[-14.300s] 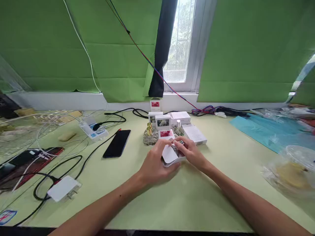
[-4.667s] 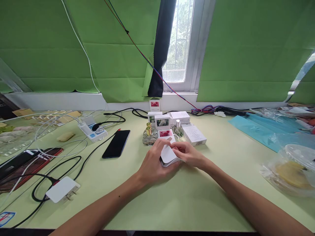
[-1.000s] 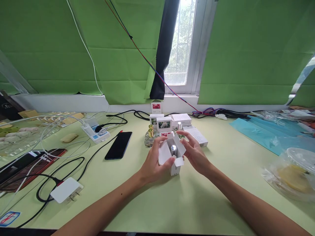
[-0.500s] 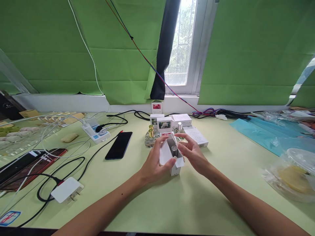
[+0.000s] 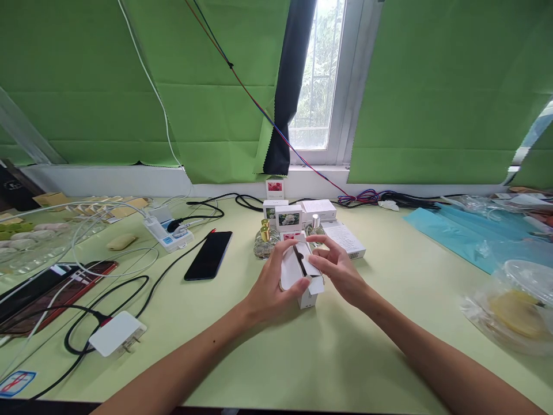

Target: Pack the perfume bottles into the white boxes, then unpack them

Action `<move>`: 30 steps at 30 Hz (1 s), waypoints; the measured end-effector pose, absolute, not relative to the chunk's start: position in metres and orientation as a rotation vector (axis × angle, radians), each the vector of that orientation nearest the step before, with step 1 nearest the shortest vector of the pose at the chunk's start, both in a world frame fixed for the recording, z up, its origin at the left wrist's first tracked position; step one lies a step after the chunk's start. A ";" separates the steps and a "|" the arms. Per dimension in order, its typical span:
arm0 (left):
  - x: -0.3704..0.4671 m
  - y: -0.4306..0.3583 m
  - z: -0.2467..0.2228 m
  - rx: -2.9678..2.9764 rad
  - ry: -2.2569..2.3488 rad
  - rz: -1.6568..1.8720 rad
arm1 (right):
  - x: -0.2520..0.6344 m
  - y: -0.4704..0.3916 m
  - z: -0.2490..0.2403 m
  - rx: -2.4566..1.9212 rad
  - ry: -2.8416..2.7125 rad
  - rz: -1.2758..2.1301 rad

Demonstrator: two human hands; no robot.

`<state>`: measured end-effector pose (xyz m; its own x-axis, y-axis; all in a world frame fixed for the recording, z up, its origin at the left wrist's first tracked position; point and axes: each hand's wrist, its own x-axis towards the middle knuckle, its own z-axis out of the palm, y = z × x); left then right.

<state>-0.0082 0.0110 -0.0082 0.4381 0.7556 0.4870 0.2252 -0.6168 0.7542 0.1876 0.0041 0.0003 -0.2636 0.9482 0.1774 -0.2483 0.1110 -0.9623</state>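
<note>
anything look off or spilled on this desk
No spill shows. The oddest thing is the white charger on the left, lying loose with its prongs bare, not plugged into the power strip.

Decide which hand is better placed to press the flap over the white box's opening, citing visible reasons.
Probably the right hand: it touches the flap, while the left hand holds the white box from the other side.

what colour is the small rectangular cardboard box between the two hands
The small rectangular cardboard box is white; the head view shows it best.
</note>
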 end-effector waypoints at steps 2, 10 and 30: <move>-0.008 0.011 -0.008 2.099 0.833 1.108 | 0.188 0.004 0.000 -0.781 -1.298 1.400; -0.008 0.011 -0.007 2.137 0.854 1.099 | 0.187 0.005 0.000 -0.784 -1.299 1.398; -0.009 0.013 -0.007 2.196 0.820 1.154 | 0.186 0.005 0.001 -0.797 -1.311 1.373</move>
